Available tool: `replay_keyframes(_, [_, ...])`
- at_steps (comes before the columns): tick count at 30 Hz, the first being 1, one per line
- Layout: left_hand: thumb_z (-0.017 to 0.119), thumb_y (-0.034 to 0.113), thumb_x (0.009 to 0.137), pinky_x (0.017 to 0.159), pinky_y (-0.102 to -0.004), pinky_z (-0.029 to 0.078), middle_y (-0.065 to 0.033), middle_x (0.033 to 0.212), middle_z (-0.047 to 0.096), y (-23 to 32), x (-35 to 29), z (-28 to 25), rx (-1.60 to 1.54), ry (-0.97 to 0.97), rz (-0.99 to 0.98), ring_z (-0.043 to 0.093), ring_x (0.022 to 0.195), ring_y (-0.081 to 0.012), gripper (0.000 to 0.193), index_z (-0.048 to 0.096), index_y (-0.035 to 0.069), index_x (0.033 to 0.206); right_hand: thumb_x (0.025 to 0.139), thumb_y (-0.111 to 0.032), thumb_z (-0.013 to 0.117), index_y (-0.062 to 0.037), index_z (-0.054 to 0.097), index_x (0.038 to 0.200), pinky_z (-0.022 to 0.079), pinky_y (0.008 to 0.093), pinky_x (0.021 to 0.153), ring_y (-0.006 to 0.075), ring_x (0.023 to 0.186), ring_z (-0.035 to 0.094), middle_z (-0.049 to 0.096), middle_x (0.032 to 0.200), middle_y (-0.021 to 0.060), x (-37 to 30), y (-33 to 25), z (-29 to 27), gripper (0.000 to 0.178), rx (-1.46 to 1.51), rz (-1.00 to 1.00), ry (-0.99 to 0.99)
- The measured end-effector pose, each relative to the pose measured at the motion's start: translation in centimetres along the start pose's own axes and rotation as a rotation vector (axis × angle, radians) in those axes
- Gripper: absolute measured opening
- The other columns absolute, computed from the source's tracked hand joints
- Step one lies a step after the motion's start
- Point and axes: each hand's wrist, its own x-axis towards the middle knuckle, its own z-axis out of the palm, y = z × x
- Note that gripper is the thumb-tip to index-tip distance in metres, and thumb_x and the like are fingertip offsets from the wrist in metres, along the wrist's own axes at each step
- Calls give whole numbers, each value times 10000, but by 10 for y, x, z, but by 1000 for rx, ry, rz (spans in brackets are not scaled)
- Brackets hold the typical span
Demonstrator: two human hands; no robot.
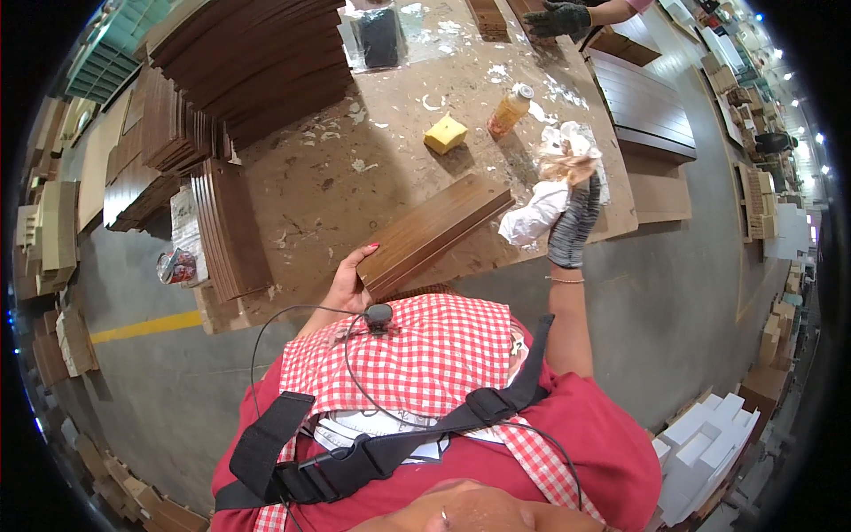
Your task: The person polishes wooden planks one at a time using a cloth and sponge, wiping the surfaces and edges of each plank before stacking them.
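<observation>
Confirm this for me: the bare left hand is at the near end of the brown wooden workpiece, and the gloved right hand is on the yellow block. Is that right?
Not quite: the head view shows the gloved right hand on the crumpled white rag, not the yellow block. The rest stands.

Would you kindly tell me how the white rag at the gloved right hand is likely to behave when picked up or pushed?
The white rag would probably be floppy, since it shows loose, crumpled folds beside the gloved right hand. It looks like thin cloth, so it is likely light. Its irregular, bunched shape suggests it would crumple rather than roll.
</observation>
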Motion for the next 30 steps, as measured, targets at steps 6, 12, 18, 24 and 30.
replay_keyframes(6, [555,275,924,728,-395,625,-256,1104,593,5,19,-27,-215,-140,-148,676,900,-312,471,456,-68,1232,961,-100,508,-44,582,1233,363,364,1078,254,1232,496,583,1238,110,-39,-24,47,288,77,-161,-431])
replay_keyframes(12, [530,342,948,676,-368,640,-269,1018,591,10,23,-27,-332,-205,-289,690,825,-320,535,413,-109,1210,837,-136,615,-137,599,1209,277,543,1096,369,1230,459,538,1280,147,-66,-21,94,372,-481,-694,-649])
replay_keyframes(18, [434,425,972,755,-396,601,-304,1090,591,38,-15,-53,170,-117,-178,681,798,-317,565,437,-89,1207,883,-221,592,-149,589,1206,297,516,1074,337,1152,494,569,1163,138,-54,-29,117,331,-537,-746,-715])
replay_keyframes(24, [753,167,735,968,-386,445,-137,1167,551,20,-30,-47,1325,265,1028,555,1086,-301,596,459,52,1241,900,-229,574,-137,608,1174,289,514,1077,345,1170,481,570,1152,145,-52,-20,121,290,-529,-683,-701])
replay_keyframes(30, [760,143,779,966,-386,452,-166,1238,517,-16,31,-44,1079,102,1014,533,1160,-283,671,403,77,1343,894,-209,545,-170,593,1178,277,542,1083,338,1220,442,520,1215,130,-69,-20,133,291,-586,-677,-661])
